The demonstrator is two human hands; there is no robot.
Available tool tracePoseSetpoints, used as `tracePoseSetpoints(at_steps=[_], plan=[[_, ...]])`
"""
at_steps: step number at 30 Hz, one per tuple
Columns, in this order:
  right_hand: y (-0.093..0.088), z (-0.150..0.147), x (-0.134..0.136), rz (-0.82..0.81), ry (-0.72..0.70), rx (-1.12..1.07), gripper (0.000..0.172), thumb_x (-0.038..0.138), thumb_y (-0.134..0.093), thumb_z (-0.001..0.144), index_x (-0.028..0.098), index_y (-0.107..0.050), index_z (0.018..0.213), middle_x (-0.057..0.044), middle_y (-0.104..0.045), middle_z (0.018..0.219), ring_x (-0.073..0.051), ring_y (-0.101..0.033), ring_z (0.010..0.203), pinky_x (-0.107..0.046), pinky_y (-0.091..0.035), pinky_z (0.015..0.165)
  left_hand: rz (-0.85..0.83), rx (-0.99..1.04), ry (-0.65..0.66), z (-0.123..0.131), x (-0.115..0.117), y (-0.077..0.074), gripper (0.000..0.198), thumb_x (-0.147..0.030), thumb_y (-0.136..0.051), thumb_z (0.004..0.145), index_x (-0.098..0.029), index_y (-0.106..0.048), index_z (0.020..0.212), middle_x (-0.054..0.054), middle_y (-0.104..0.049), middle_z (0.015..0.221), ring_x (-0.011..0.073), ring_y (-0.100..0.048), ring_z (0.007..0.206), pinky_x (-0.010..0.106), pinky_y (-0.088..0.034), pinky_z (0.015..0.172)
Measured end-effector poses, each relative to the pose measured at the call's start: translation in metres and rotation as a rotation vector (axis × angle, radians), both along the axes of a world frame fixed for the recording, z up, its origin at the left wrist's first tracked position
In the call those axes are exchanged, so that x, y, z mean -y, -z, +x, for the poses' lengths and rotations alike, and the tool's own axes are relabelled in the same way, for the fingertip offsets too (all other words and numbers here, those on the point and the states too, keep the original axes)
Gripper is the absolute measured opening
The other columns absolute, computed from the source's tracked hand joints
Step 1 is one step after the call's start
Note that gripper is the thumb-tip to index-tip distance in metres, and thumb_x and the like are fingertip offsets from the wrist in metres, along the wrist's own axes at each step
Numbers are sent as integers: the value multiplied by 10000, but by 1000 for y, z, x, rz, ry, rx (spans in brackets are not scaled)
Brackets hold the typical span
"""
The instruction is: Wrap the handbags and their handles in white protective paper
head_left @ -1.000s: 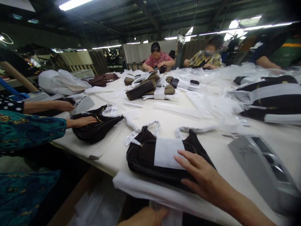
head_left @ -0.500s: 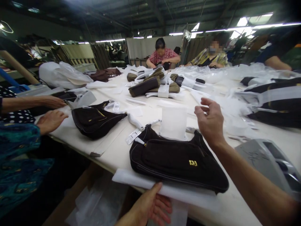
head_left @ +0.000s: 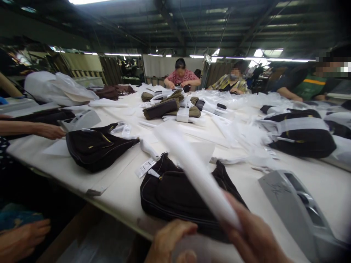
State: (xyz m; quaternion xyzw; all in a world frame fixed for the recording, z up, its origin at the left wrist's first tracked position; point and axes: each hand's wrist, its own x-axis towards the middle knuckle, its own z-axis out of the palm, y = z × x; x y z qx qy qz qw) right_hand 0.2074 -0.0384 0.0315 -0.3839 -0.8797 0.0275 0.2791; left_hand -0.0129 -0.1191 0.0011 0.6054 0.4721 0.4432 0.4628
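A dark brown handbag (head_left: pixel 175 193) lies flat on the white table (head_left: pixel 123 182) in front of me. My right hand (head_left: pixel 252 237) is closed on a white foam sheet (head_left: pixel 197 171), which is blurred and slants up and away over the bag. My left hand (head_left: pixel 170 239) sits at the table's near edge with its fingers curled, next to the sheet's lower end; its grip is hidden. A white tag (head_left: pixel 144 167) hangs at the bag's wrapped handle.
A second brown bag (head_left: pixel 95 146) lies to the left, near a co-worker's hand (head_left: pixel 48 130). A grey tape dispenser (head_left: pixel 298 208) stands at the right. More wrapped bags (head_left: pixel 298 135) and foam sheets cover the far table, where other people sit.
My right hand came back from the far side of the bag to the near edge. The white sheet under the bag's front has been lifted and now slants over the bag.
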Motion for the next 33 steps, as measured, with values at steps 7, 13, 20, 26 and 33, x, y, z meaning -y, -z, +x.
tracePoseSetpoints(at_steps=[7,13,20,26,33], plan=[[-19,77,-112,92,653,211,571,469,-381,832,55,-448,1220,-227,-594,1063,-368,-584,908,-487,-455,730,319,-532,-155,-24,-80,-34,204,-235,-411,862,-185,-597,929,58,-613,939,177,-538,911,326,-431,844],[-22,-9,-94,-357,-186,98,272,305,-380,884,211,-612,991,-50,-658,874,-154,-607,782,-247,-462,704,217,-935,-35,-32,-136,-21,183,-252,-506,811,-167,-611,934,68,-619,918,212,-529,910,361,-420,832],[26,-70,-187,-585,-90,173,440,300,-492,810,115,-496,1209,-105,-645,1022,-185,-600,898,-272,-430,795,221,-1088,57,-24,-134,-15,261,-390,-527,792,-183,-568,946,70,-565,950,231,-500,888,376,-410,782],[31,-77,-228,-538,53,110,356,293,-356,870,88,-582,1053,-122,-656,911,-182,-602,796,-288,-425,722,199,-1036,47,-29,-129,-11,199,-314,-410,866,-197,-557,933,49,-558,897,202,-495,839,356,-415,761],[23,-98,-177,-452,-179,511,209,330,-576,731,197,-658,870,-81,-671,858,-219,-623,741,-277,-432,597,62,-1202,55,-53,-185,-9,191,-181,-424,818,-207,-533,972,50,-556,974,189,-561,806,311,-458,694]])
